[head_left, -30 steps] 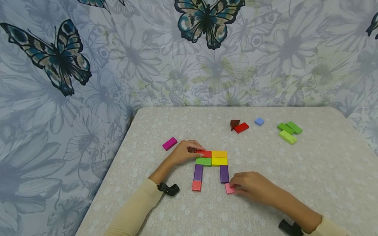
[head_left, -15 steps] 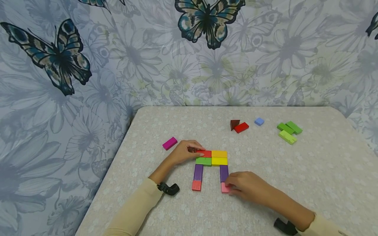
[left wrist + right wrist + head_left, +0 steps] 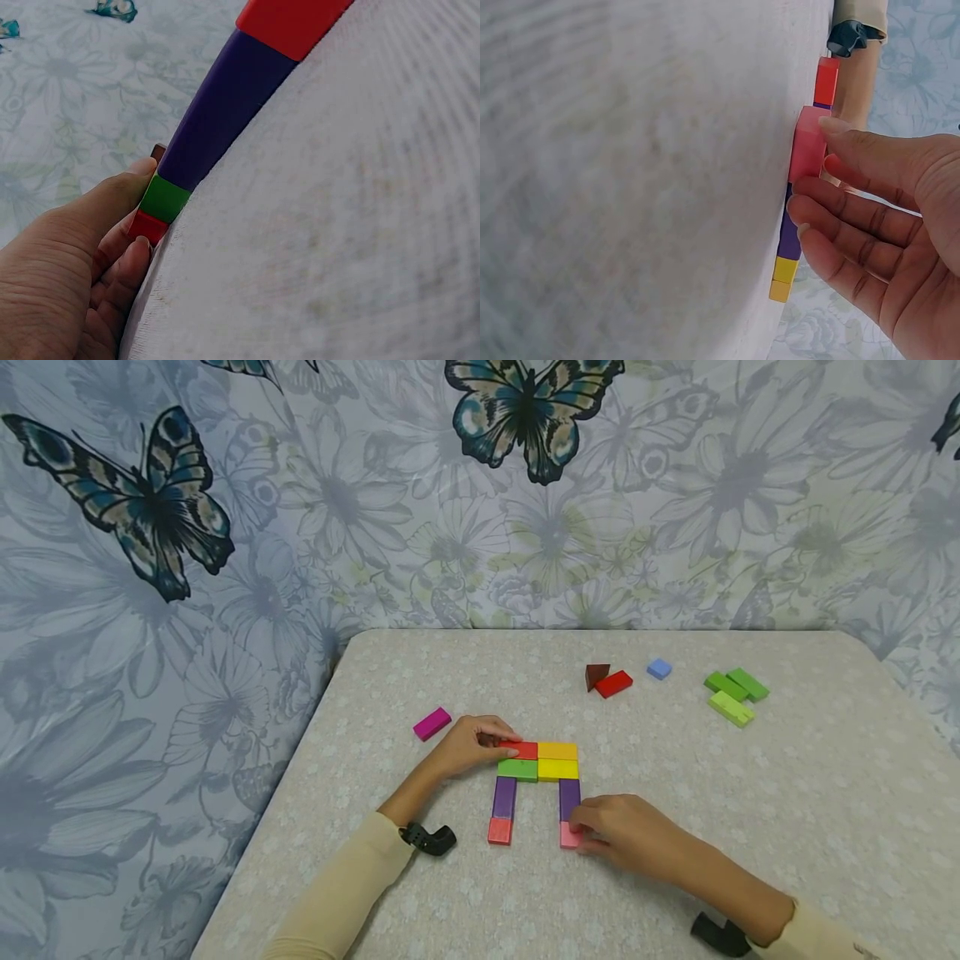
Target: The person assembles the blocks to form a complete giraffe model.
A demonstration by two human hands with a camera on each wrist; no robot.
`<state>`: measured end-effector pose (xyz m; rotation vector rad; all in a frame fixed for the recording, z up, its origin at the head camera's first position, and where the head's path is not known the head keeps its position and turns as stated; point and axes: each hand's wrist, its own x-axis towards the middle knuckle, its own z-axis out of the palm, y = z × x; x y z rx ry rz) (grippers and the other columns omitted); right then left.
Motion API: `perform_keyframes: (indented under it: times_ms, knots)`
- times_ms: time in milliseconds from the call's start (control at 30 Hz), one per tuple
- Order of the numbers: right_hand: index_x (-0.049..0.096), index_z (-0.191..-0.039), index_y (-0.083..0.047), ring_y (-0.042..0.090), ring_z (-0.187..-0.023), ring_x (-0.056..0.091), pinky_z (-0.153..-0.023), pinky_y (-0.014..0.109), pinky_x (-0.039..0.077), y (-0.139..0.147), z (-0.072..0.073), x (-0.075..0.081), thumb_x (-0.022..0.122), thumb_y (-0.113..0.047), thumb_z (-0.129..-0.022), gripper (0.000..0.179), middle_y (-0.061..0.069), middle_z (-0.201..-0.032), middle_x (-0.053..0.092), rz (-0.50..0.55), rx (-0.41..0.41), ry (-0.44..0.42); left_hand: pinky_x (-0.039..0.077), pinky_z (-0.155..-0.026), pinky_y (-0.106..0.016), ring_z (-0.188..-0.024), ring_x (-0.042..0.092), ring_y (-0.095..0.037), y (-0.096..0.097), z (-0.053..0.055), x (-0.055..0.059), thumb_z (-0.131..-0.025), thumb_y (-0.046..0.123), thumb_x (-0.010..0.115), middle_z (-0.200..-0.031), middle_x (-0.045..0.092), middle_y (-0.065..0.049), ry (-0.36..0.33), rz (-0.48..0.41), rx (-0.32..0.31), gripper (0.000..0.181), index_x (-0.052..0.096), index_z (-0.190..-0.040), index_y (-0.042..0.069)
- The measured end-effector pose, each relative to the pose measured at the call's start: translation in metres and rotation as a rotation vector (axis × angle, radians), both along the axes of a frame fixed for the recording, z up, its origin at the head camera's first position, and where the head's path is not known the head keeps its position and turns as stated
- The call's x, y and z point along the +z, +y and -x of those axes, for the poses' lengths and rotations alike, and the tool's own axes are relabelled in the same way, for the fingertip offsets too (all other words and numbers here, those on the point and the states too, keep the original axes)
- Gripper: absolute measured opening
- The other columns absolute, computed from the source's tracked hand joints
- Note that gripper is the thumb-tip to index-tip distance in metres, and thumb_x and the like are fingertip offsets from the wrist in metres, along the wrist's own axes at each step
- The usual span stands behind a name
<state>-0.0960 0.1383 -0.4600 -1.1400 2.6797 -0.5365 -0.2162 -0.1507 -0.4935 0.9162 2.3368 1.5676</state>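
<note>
My left hand [image 3: 468,747] pinches the left end of a red block [image 3: 525,750], thumb at its near side. A green block [image 3: 517,770] lies against it in front, with two yellow blocks [image 3: 557,760] alongside on the right. From this flat group two purple blocks [image 3: 504,797] run toward me like legs. A coral-red block [image 3: 500,832] ends the left leg. At the foot of the right leg my right hand [image 3: 630,831] holds a pink block [image 3: 808,146] between thumb and fingers, its end meeting the purple one.
A magenta block [image 3: 432,724] lies left of the left hand. Toward the back are a brown triangular block [image 3: 596,677], another red block [image 3: 614,684], a small blue block [image 3: 659,669] and several green blocks [image 3: 729,708]. A patterned wall [image 3: 360,527] stands behind the table.
My right hand has slid the pink block left, from offset to in line under the right purple block. The left hand has stayed in place.
</note>
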Motion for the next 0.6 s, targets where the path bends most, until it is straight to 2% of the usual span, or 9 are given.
perform_keyframes:
  times_ms: [400, 600]
  knots:
    - [0.075, -0.105, -0.014, 0.001, -0.073, 0.052, -0.067, 0.021, 0.051, -0.0006, -0.0004, 0.0000, 0.084, -0.020, -0.085, 0.022, -0.009, -0.090, 0.070, -0.007, 0.003, 0.011, 0.047, -0.066, -0.025, -0.077, 0.057, -0.017, 0.0002, -0.0004, 0.0007, -0.088, 0.005, 0.080, -0.103, 0.072, -0.016, 0.003, 0.004, -0.003, 0.024, 0.077, -0.111, -0.001]
    - [0.075, -0.105, -0.014, 0.001, -0.075, 0.055, -0.068, 0.022, 0.052, -0.0010, -0.0017, 0.0007, 0.084, -0.020, -0.085, 0.023, -0.007, -0.092, 0.071, -0.003, 0.012, 0.044, 0.047, -0.065, -0.024, -0.077, 0.057, -0.016, 0.0002, 0.0000, -0.0009, -0.087, 0.005, 0.080, -0.103, 0.072, -0.016, 0.008, 0.005, 0.000, 0.024, 0.078, -0.111, -0.001]
